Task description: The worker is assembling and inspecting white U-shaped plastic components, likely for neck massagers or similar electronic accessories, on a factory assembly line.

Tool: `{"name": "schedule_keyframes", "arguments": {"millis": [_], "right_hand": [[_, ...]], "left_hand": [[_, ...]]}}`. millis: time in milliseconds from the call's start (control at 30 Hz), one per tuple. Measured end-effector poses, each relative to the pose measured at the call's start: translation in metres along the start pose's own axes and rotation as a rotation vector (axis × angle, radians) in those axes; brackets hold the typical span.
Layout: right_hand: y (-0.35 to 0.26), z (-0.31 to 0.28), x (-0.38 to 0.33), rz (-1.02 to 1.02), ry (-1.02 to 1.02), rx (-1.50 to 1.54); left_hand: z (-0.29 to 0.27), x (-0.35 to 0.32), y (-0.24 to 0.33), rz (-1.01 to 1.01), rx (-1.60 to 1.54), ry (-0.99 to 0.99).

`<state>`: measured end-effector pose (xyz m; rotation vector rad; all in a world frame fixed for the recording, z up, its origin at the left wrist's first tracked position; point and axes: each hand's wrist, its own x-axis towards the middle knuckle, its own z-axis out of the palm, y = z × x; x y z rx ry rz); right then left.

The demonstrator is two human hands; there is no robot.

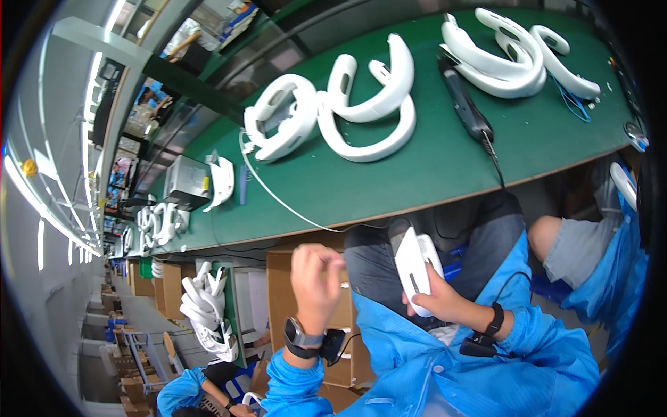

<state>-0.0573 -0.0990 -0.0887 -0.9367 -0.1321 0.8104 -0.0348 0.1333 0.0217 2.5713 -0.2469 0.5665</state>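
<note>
My right hand (441,299) is closed around a white curved plastic housing (411,267) with a dark slot along its face, held above my lap. My left hand (316,281) is raised to the left of the housing, apart from it. Its fingers are curled in toward the thumb, and whatever they may hold is too small or hidden to make out. On the green bench ahead lie similar white U-shaped housings: a pair (368,111) in the middle, a looped one (283,118) to the left and a cluster (507,59) at the right.
A black corded electric screwdriver (467,104) lies near the right cluster. A white cable (271,191) runs over the bench edge. A metal box (187,182) stands farther left. Cardboard boxes (278,292) and stacked white housings (206,313) are at my left; a co-worker's knee (545,240) is at my right.
</note>
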Motion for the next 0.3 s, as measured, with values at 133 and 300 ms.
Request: {"name": "schedule_keyframes", "arguments": {"millis": [133, 300], "right_hand": [[-0.002, -0.007, -0.001, 0.026, -0.002, -0.005], [-0.003, -0.011, 0.003, 0.049, -0.027, -0.006]], "left_hand": [[-0.033, 0.062, -0.038, -0.121, -0.045, 0.147], [-0.079, 0.115, -0.158, -0.321, 0.053, 0.286]]}}
